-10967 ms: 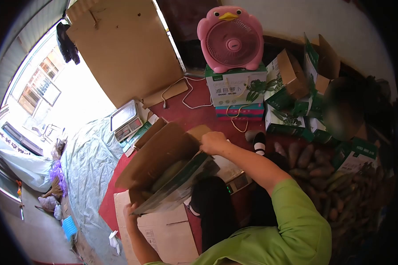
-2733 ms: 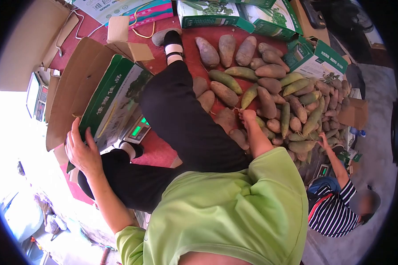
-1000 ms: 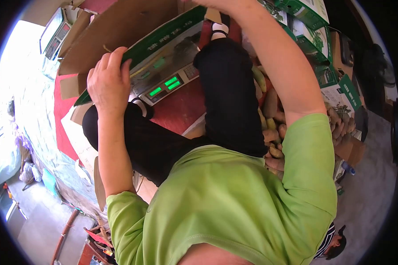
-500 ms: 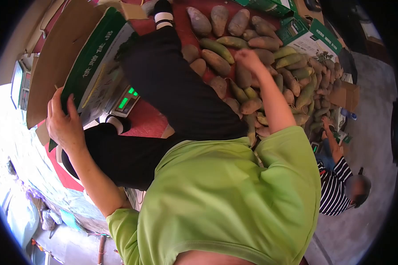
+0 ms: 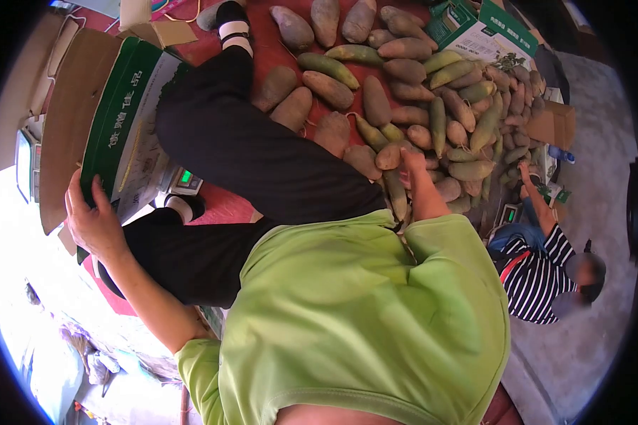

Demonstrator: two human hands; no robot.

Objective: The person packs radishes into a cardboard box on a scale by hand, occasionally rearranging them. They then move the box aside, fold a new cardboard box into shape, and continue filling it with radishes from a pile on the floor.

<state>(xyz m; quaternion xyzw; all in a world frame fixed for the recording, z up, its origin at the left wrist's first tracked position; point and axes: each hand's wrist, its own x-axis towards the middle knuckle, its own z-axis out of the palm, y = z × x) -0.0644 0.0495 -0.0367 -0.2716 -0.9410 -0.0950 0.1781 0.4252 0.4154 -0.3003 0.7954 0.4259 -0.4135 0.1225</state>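
Your left hand point(image 5: 92, 223) grips the near edge of the green-and-white carton point(image 5: 117, 134): fingers point(image 5: 73, 195) curl over the rim, thumb on the printed side, so it's clamped on the cardboard. The carton stands tilted, its brown flap point(image 5: 64, 120) open, out beyond the fingers. Just right of those fingers, half under the carton, sits a scale point(image 5: 181, 180) with a lit green display.

Your right hand point(image 5: 412, 161) is down in the radish pile point(image 5: 432, 106), resting on the roots at the near edge of the heap. Fingers are pressed against one radish point(image 5: 390, 156), but can't tell if they're closed around it or just touching; the forearm hides the grip. The pile spreads away from and to the right of those fingers, green-brown roots lying packed and touching on the red floor mat point(image 5: 276, 42).

Between your two hands: your legs in black trousers point(image 5: 262, 156), one foot in a black-and-white shoe point(image 5: 232, 21) far out past the fingers, near a small brown box point(image 5: 159, 32).

Beyond the pile, far from the right fingers, an open green carton point(image 5: 485, 35). To the right of the pile, another person in a striped shirt point(image 5: 539, 276) crouches, their hand point(image 5: 524, 170) reaching to the pile's edge, well apart from yours. A second scale point(image 5: 509, 212) sits just beside that person.
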